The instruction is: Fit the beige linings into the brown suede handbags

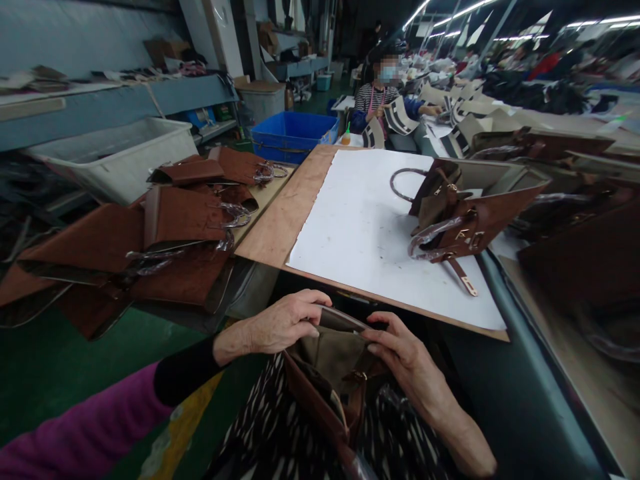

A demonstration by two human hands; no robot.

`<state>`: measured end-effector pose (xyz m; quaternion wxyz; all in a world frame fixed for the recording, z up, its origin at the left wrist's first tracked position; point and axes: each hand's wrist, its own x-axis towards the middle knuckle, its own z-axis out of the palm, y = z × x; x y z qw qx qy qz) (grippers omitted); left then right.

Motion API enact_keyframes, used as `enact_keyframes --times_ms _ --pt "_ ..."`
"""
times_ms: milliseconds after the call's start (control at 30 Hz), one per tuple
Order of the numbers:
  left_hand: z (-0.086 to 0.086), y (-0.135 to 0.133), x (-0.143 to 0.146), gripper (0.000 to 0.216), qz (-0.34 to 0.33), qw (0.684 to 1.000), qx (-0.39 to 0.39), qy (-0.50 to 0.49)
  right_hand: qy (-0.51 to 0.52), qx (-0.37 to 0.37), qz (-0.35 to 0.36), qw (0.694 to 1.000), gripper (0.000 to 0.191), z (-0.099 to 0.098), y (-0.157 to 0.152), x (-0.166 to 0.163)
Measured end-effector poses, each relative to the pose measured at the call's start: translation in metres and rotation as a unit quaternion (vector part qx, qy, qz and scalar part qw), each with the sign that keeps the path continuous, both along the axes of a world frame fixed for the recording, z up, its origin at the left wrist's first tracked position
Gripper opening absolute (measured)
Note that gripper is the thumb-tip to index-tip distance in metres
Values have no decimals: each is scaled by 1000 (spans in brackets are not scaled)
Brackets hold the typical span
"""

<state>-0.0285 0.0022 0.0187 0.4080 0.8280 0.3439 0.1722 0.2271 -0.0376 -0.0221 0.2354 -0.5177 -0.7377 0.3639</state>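
Brown handbag gapes at lower centre, left hand and right hand each with grip pinching its rim.

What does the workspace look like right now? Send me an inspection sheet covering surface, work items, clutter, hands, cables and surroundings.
Surface: wooden board, partly covered by a white sheet with small dark specks.
Work items: open brown bag at the lap; second bag on the sheet's right side.
Clutter: piled bags left of the board, more bags to the right.
Left hand: grips the open brown bag's edge.
Right hand: grips the same edge, farther right.
Cables: nothing seen.
Surroundings: blue bin beyond the board, pale bin at left, co-worker holding striped pieces.
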Motion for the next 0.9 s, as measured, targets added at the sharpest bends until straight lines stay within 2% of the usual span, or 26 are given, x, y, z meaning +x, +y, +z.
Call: enact_keyframes --times_ms 167,300,400,533,667,767,900 --pt "-4 1 1 11 32 999 1 5 12 -17 -18 1000 24 4 1 -3" --pt "-9 3 4 15 63 998 6 21 95 -78 -7 992 14 10 8 -1" --pt "-14 5 6 16 103 994 -7 25 150 -121 -3 981 14 7 16 5" --pt "-19 10 7 14 147 988 -37 28 202 -137 -83 966 11 -3 20 7" --pt "-19 15 7 12 136 989 -49 31 254 -151 -139 945 17 -7 19 4" --pt "-18 17 7 11 130 989 -63 32 245 -175 -141 943 31 -7 19 4" --pt "-17 17 8 14 147 985 -83 30 202 -205 -131 949 27 -5 20 4"
